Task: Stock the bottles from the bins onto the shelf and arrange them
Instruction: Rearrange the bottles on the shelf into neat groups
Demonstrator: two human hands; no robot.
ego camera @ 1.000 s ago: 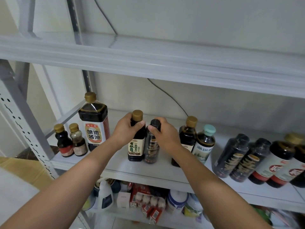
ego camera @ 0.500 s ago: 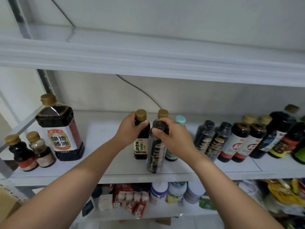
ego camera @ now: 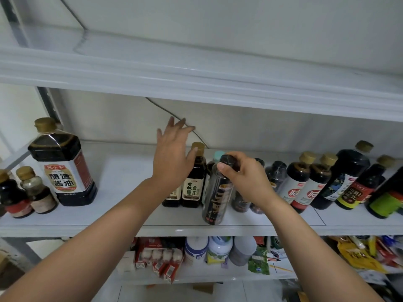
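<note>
— Your right hand (ego camera: 244, 177)?
— Grips black-cap bottle (ego camera: 216, 197) by its top, just right of gold-cap bottle (ego camera: 194, 179).
— And your left hand (ego camera: 172, 155)?
— Fingers spread, holding nothing, just left of gold-cap bottle.

dark black-capped bottle (ego camera: 214, 197), tilted, at shelf (ego camera: 122, 182) front

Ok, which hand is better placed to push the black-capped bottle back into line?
Right. The right hand grips the black-capped bottle by its neck near the shelf front; the left hand is open beside the gold-capped bottle, holding nothing.
</note>
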